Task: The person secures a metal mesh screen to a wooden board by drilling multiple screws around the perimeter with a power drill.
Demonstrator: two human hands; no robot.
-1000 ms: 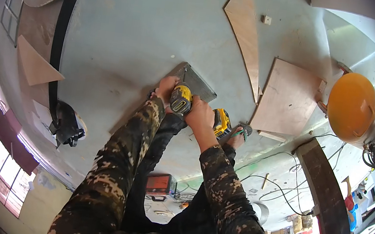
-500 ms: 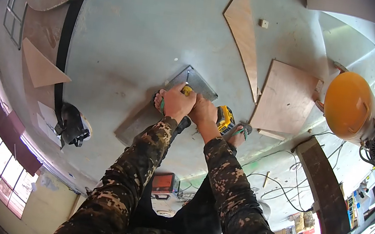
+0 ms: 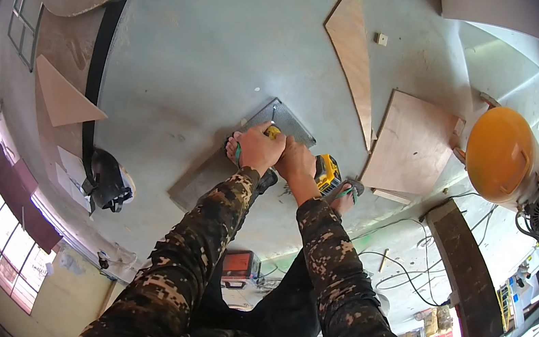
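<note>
A yellow-and-black cordless drill is held in both hands, its battery end toward the right foot. My right hand is closed around its handle. My left hand is closed over its front body, covering most of it; a yellow part shows just past the fingers. The thin bit points away from me onto a long grey metal piece with a textured surface. Whether the bit touches it I cannot make out. My sandalled left foot is beside that piece; the right foot is near the battery.
A long plywood triangle and a square plywood sheet lie ahead right. Beyond them stands an orange-topped air compressor, with cables below it. At left are a black welding helmet and another plywood triangle. A red-and-black case sits behind.
The whole view has shifted slightly, so things appear a little lower and to the right. Both hands keep the same hold on the drill.
</note>
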